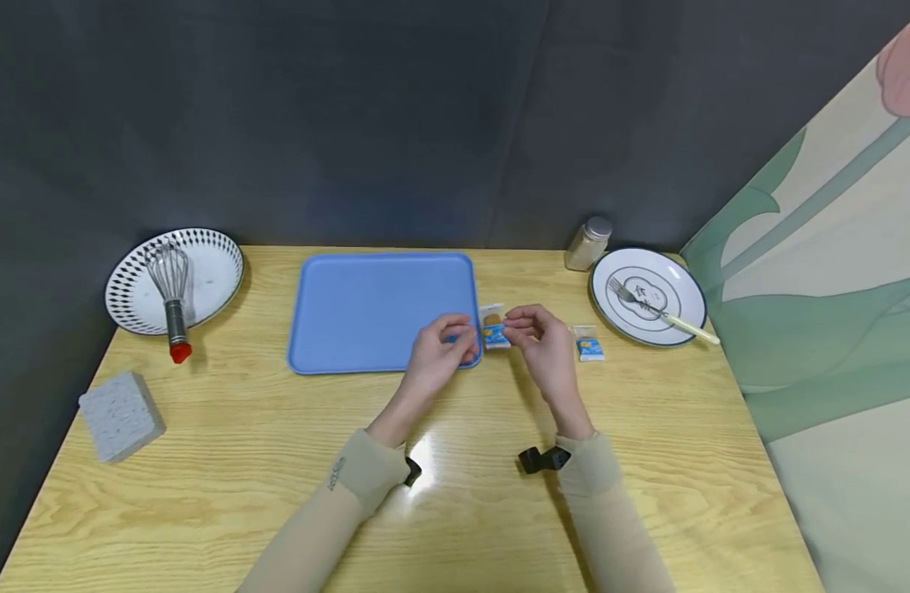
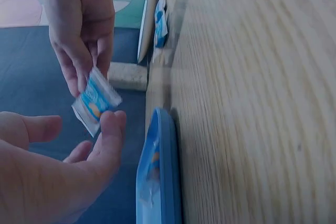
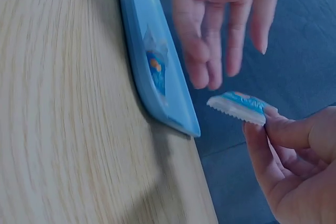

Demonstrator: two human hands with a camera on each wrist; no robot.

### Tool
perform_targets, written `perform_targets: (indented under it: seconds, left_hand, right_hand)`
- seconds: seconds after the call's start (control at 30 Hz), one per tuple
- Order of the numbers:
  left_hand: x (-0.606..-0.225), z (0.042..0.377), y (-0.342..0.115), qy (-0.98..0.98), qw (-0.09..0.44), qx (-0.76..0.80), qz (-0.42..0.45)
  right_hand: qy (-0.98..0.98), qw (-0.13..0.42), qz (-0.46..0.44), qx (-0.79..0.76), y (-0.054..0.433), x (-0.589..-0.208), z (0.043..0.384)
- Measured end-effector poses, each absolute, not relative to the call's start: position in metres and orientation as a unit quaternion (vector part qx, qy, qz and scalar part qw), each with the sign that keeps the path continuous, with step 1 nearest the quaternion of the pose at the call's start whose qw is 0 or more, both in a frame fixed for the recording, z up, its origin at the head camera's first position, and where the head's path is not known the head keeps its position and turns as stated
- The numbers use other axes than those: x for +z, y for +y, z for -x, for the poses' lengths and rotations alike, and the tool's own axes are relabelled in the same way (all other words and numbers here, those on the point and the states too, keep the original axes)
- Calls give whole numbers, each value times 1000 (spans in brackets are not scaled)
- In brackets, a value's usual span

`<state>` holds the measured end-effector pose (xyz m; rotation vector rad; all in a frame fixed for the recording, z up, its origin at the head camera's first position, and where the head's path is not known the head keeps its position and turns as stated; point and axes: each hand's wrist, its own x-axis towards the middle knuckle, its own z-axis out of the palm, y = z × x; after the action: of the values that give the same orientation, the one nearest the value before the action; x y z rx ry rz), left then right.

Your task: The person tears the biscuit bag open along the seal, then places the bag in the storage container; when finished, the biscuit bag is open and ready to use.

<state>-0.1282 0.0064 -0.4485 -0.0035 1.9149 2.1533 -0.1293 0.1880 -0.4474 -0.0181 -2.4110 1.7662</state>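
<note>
My right hand [image 1: 545,346] pinches one end of a small blue-and-white wrapped snack packet [image 3: 239,106] between thumb and fingertips, above the table. My left hand [image 1: 436,354] reaches in from the other side over the tray's near right corner, its fingers loosely bent and holding nothing. In the right wrist view its fingertips stand apart from the held packet. Inside the blue tray [image 1: 380,313] lies another such packet [image 3: 156,72], mostly hidden by the left hand in the head view. A further packet [image 1: 590,344] lies on the table right of my right hand.
At the left, a whisk [image 1: 173,296] rests on a patterned plate [image 1: 221,284], with a grey block [image 1: 121,416] nearer the front. A fork [image 1: 651,309] lies across a white plate [image 1: 677,284] at the right. Beside it stands a capped glass jar [image 1: 588,245], close to the dark backdrop.
</note>
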Motion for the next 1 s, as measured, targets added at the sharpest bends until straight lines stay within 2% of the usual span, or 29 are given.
perform_targets:
  seconds: [0.1, 0.37, 0.73, 1.0]
  left_hand:
    - [-450, 132, 1, 663, 116, 740, 9]
    - [-450, 137, -5, 653, 141, 745, 6]
    - [-454, 141, -10, 663, 143, 735, -2]
    - [-450, 143, -19, 697, 171, 695, -44]
  right_hand:
    - [-787, 60, 6, 614, 184, -447, 125]
    - [-780, 32, -1, 625, 169, -445, 114]
    - [-770, -1, -2, 638, 163, -447, 107]
    - [-761, 25, -7, 648, 155, -446, 110]
